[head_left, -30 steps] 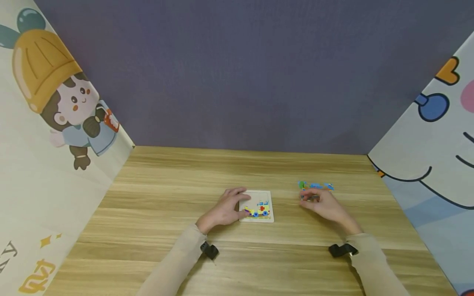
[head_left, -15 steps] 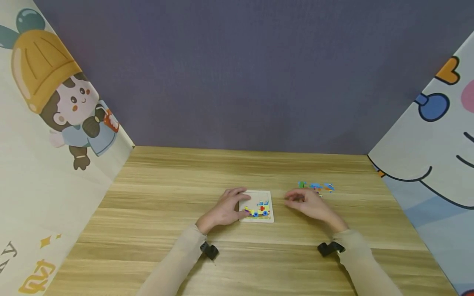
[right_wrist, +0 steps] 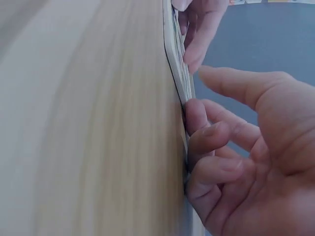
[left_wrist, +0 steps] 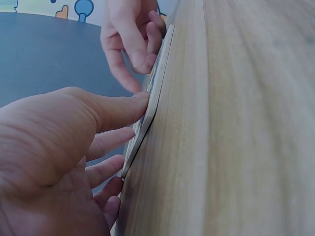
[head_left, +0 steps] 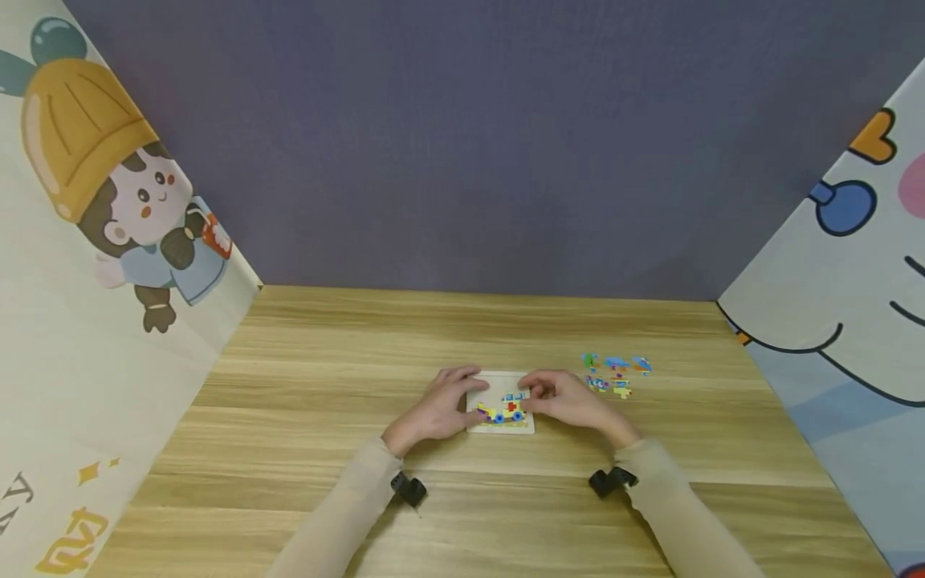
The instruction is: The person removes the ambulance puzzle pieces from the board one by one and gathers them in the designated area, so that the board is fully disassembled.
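A square, pale-framed puzzle board lies flat on the table, with a yellow vehicle picture with blue wheels across its lower part and bare wood above. My left hand rests over the board's left side; its thumb lies on the board and its fingers reach along the edge, as the left wrist view shows. At the board's right edge is my right hand. Its fingers are bent, and in the right wrist view the thumb stands apart from them, with nothing showing between.
Several loose, colourful puzzle pieces lie right of the board, including a yellow one nearest the front. A dark upright panel bounds the wooden table at the back. Cartoon-printed walls stand at both sides.
My right hand has moved left from the loose pieces to the board's right edge, uncovering the pieces beneath it. My left hand and the board have stayed in place.
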Demonstrator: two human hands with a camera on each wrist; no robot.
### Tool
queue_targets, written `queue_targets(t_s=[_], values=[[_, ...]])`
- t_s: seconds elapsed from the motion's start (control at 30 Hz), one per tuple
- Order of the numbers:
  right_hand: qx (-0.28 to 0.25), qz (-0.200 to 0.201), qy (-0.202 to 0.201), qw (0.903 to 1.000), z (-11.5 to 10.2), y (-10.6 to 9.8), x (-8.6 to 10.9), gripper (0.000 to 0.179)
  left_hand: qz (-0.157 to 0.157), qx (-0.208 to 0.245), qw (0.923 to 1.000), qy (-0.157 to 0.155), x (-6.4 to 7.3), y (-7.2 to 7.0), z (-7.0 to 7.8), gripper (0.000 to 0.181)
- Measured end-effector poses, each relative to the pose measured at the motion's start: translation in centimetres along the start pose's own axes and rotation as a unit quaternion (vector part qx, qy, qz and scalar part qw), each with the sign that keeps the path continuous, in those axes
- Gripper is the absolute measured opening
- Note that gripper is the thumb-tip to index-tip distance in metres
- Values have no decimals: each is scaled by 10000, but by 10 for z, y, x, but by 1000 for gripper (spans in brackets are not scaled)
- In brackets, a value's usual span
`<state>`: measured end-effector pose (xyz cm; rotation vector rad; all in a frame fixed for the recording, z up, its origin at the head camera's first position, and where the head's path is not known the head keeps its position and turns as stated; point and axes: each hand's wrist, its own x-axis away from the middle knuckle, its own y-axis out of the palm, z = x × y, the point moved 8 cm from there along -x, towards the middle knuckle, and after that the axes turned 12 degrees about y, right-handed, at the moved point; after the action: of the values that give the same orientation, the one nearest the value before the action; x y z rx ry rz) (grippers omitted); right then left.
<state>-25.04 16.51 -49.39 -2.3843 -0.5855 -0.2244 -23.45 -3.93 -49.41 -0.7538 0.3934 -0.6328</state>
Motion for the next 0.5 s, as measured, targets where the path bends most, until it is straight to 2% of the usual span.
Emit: queue_targets(t_s=[0.23,0.5], values=[[254,-41,35,9997,-4,6,-3,43,2,52,10000,-14,0,1,0,52],[223,36,25,9997,-3,4,-5,36,58,36,10000,3,0,0,1,51]])
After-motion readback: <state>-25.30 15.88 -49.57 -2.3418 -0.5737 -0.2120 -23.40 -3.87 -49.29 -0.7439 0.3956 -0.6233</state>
